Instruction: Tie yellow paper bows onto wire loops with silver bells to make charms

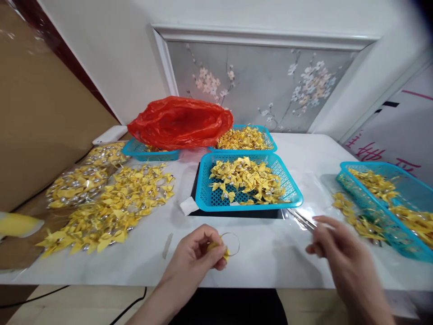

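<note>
My left hand [203, 250] is closed in a pinch on a small yellow flower [226, 253], most of it hidden by the fingers. A thin wire loop [238, 243] sticks out from the flower to the right. To the right, my right hand [338, 253], slightly blurred, has its fingers closed around the near end of slim silver tweezers [302, 220], whose far end points toward the middle basket. Just beyond both hands, a blue plastic basket [250, 207] holds a heap of yellow flowers [248, 178] with pearl beads.
Linked yellow flowers [125, 198] spread over the left of the white table [270, 271], beside bagged ones [79, 185]. A red plastic bag [179, 124] lies over a rear basket [152, 155]. Another basket [379, 210] stands at right. A yellow roll [18, 224] juts in at left.
</note>
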`<state>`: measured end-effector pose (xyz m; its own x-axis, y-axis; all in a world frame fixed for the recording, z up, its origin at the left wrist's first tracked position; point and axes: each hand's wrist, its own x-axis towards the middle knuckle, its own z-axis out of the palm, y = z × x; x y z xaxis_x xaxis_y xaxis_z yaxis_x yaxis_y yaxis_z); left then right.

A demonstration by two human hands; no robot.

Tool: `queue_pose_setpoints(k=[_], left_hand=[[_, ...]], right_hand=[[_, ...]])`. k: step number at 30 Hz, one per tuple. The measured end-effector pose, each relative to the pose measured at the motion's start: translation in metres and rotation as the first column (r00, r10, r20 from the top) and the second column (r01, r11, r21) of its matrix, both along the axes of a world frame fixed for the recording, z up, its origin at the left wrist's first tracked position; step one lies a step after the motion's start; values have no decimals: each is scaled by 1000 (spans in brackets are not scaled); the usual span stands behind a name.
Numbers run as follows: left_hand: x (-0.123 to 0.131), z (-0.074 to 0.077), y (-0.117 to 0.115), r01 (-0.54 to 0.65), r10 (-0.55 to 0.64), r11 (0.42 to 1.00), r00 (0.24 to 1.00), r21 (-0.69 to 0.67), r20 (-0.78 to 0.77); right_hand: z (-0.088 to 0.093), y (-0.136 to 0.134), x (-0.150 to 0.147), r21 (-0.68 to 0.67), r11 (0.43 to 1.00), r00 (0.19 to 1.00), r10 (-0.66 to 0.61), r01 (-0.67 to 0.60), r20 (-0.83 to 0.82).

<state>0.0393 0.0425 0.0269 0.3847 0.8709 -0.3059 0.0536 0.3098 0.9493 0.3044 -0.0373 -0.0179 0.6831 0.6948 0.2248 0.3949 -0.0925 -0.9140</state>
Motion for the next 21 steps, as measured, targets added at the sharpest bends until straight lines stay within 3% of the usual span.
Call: queue_pose_setpoints(k=[2, 7, 13, 17, 21], left_hand=[[1, 1, 0, 22, -21, 999, 998, 26, -57], [11, 6, -10, -21, 49, 988, 982, 152, -184], [16, 20, -20, -113, 205, 956, 917, 271, -341], [18, 25, -22, -132, 224, 950, 921, 283, -319], [18, 21, -21, -195, 288, 926, 919, 324, -269]], right_hand=[[-12, 3, 5, -136, 990, 992, 48, -32, 116], [-26, 15, 29, -249, 959, 907, -20, 136, 421], [-37, 33, 41, -402, 911, 855, 134, 93, 501], [-38, 27, 41, -400, 912, 859, 136, 86, 494], [-15, 1, 21, -271, 953, 869, 17, 135, 495]])
